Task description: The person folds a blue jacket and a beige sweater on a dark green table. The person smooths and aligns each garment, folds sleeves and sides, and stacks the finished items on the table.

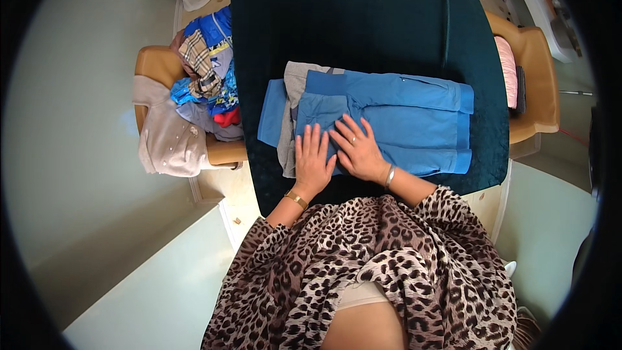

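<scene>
Blue trousers (414,120) lie flat on the dark green cloth-covered table, legs pointing right. Near their left end a grey garment (289,116) shows in a strip, with blue fabric (273,113) beyond it on the left and a blue folded part over it. My left hand (313,159) rests palm down on the blue fabric at the near left, fingers stretched out. Just right of it, my right hand (359,152) also lies flat on the trousers, fingers spread. The two thumbs nearly meet. Neither hand grips anything.
The dark green tablecloth (350,13) stretches away behind the trousers. On the left, a tan chair (155,58) carries a heap of colourful clothes (210,58) and a beige garment (170,136). Another tan chair (538,84) at the right holds a pink cushion (505,71).
</scene>
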{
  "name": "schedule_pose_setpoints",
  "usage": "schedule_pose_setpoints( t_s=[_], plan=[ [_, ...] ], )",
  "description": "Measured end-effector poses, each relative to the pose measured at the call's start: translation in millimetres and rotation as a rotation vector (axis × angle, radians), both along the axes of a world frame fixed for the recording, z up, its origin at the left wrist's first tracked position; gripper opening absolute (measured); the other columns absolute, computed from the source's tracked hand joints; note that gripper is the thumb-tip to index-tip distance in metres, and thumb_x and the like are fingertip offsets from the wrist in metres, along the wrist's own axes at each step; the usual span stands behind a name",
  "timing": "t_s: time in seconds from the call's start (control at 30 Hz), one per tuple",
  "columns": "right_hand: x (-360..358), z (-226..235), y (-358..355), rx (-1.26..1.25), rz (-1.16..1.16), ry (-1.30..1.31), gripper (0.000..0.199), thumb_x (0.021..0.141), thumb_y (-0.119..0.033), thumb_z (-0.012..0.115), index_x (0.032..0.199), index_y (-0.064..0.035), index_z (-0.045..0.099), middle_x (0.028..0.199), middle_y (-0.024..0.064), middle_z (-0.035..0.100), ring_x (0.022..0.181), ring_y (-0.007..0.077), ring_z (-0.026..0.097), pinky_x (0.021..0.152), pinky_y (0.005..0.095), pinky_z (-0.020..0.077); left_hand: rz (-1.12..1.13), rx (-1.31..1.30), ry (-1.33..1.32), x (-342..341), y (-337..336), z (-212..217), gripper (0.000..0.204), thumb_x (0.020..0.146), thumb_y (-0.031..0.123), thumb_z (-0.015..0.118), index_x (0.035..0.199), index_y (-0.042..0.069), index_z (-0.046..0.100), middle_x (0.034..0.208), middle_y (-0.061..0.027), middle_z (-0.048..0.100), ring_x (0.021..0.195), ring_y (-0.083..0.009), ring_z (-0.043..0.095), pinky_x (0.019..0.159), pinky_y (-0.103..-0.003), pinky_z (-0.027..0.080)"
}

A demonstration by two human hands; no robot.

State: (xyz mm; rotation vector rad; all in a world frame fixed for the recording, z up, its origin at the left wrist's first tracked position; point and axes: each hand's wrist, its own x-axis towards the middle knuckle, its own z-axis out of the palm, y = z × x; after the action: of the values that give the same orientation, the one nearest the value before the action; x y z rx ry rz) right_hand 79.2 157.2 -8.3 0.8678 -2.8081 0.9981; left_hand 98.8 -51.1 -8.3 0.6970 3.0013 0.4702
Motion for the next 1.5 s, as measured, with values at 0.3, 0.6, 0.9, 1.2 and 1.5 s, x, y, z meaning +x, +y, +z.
schedule_pose_setpoints(
  t_s=[0.3, 0.6, 0.9, 1.2, 1.5],
  plan=[
    [-104, -30, -35, 0.206, -0.046, 0.055, 0.070, 0.100, -0.051, 0.057, 0.161, -0.0229, 0.039, 0.171, 0.0116, 0.024, 0.159, 0.0368, 0.013, 0.125, 0.0606, 0.0116, 0.025, -0.061, -0.071, 12, 3, -9, 0.066, 0.101, 0.045, 0.059, 0.159, 0.018, 0.041, 0.171, -0.0133, 0.024, 0.158, -0.0395, 0.016, 0.123, -0.063, 0.014],
    [-100, -31, -36, 0.207, -0.115, 0.080, 0.069, 0.098, -0.051, 0.059, 0.159, -0.0223, 0.042, 0.170, 0.0135, 0.026, 0.158, 0.0392, 0.014, 0.123, 0.0634, 0.0132, 0.054, -0.010, 0.104, 5, -27, -12, 0.071, 0.101, 0.049, 0.060, 0.159, 0.013, 0.040, 0.169, -0.0203, 0.024, 0.156, -0.0406, 0.020, 0.123, -0.060, 0.015],
    [-25, -22, -52, 0.078, -0.004, 0.016, 0.078, 0.091, -0.057, 0.066, 0.156, -0.0191, 0.046, 0.168, 0.0220, 0.025, 0.156, 0.0482, 0.016, 0.122, 0.0657, 0.0154, 1.064, 0.870, -0.061, -34, -93, -42, 0.086, 0.083, 0.012, 0.086, 0.153, 0.004, 0.036, 0.142, -0.0184, 0.043, 0.108, -0.0253, 0.056, 0.080, -0.034, 0.057],
    [-17, 0, -47, 0.022, 0.126, 0.049, 0.083, 0.089, -0.051, 0.070, 0.150, -0.0005, 0.047, 0.161, 0.0286, 0.033, 0.153, 0.0469, 0.024, 0.123, 0.0609, 0.0189, 1.254, 1.050, -0.338, -2, -72, -22, 0.073, 0.084, 0.015, 0.088, 0.139, 0.001, 0.041, 0.102, -0.0120, 0.068, 0.091, -0.0174, 0.063, 0.082, -0.029, 0.050],
    [8, -23, -54, -0.123, 0.148, -0.001, 0.077, 0.081, -0.020, 0.080, 0.149, -0.0005, 0.048, 0.158, 0.0212, 0.042, 0.151, 0.0391, 0.033, 0.121, 0.0533, 0.0302, 1.025, 1.098, -0.510, 19, -82, -35, 0.031, 0.091, 0.000, 0.076, 0.116, 0.000, 0.059, 0.104, -0.0096, 0.073, 0.092, -0.0142, 0.068, 0.085, -0.028, 0.054]
  ],
)
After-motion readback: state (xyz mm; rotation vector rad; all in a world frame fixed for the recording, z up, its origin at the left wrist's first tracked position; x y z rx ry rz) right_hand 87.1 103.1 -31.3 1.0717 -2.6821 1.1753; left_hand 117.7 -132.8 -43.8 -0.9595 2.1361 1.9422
